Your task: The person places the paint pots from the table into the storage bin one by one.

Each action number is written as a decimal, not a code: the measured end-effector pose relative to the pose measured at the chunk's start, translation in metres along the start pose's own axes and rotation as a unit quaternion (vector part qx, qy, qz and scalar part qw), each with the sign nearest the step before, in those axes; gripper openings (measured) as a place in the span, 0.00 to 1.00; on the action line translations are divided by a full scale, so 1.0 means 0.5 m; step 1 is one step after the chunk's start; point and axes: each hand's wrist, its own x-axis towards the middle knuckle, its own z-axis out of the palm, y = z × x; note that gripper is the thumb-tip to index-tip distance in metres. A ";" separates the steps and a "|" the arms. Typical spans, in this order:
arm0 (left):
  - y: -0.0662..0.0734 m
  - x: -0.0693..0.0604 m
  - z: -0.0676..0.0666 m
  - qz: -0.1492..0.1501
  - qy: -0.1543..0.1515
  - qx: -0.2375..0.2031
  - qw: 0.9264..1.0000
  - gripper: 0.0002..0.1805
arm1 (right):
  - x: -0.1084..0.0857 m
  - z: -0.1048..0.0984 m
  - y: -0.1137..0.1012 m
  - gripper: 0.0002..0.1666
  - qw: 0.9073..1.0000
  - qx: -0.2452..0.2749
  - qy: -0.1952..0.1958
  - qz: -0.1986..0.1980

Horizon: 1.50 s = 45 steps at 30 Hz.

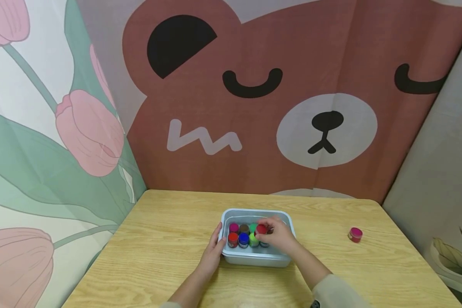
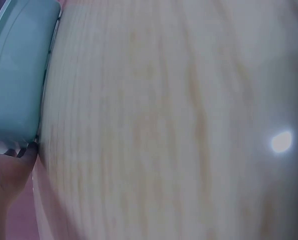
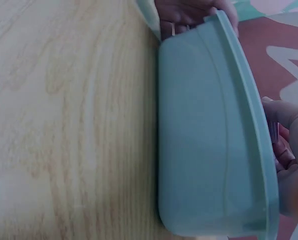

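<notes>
A light blue-grey plastic box (image 1: 254, 259) stands on the table, with several small paint jars inside. Among them are jars with an orange-red lid (image 1: 233, 238), a blue lid (image 1: 244, 238) and a yellow-green lid (image 1: 253, 239). My left hand (image 1: 211, 254) grips the box's left end, thumb at the rim and fingers along the outside. Over the right part of the box, my right hand (image 1: 280, 235) pinches a jar with a dark red lid (image 1: 261, 229). That hand partly covers the jars beneath it. In the right wrist view, the box wall (image 3: 204, 135) hides most of the contents.
A jar with a magenta lid (image 1: 355, 234) stands alone on the wooden table (image 1: 169, 231), off to the right. Behind the table hangs a cloth with a bear print (image 1: 254, 128). A tulip-print cloth (image 1: 88, 132) hangs at the left.
</notes>
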 end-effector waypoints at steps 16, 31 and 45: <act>-0.006 0.004 -0.002 -0.004 -0.007 0.001 1.000 0.32 | 0.010 0.040 0.000 0.19 0.994 -0.075 -0.081 -0.024; 0.001 -0.002 0.001 0.004 -0.005 -0.001 1.000 0.32 | 0.020 0.052 -0.003 0.19 0.988 -0.115 -0.104 -0.006; -0.001 -0.002 0.001 0.009 -0.005 -0.009 1.000 0.32 | 0.026 0.058 -0.002 0.18 0.987 -0.126 -0.103 0.006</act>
